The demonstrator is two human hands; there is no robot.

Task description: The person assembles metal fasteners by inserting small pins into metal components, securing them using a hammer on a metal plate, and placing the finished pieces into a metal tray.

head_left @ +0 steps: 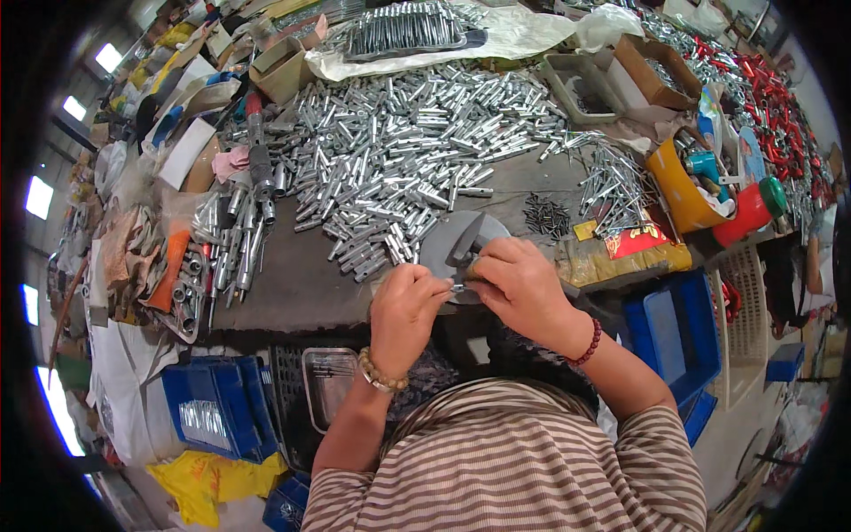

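Two hands (406, 310) (527, 284) pinching metal (458, 287), blue bin (220, 383) of parts (204, 420)

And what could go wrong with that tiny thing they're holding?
The small metal piece is pinched between the left hand and the right hand, so it might slip. If it fell into the heap of silvery metal parts, it could be hard to find. The small dark parts lie loose near the right hand; a bump might scatter them.

A small silvery metal piece (458, 288), partly hidden, is held between the left hand (403, 315) and right hand (529, 285). A dark hammer-like tool (466, 239), tilted, is seen by the right fingers.
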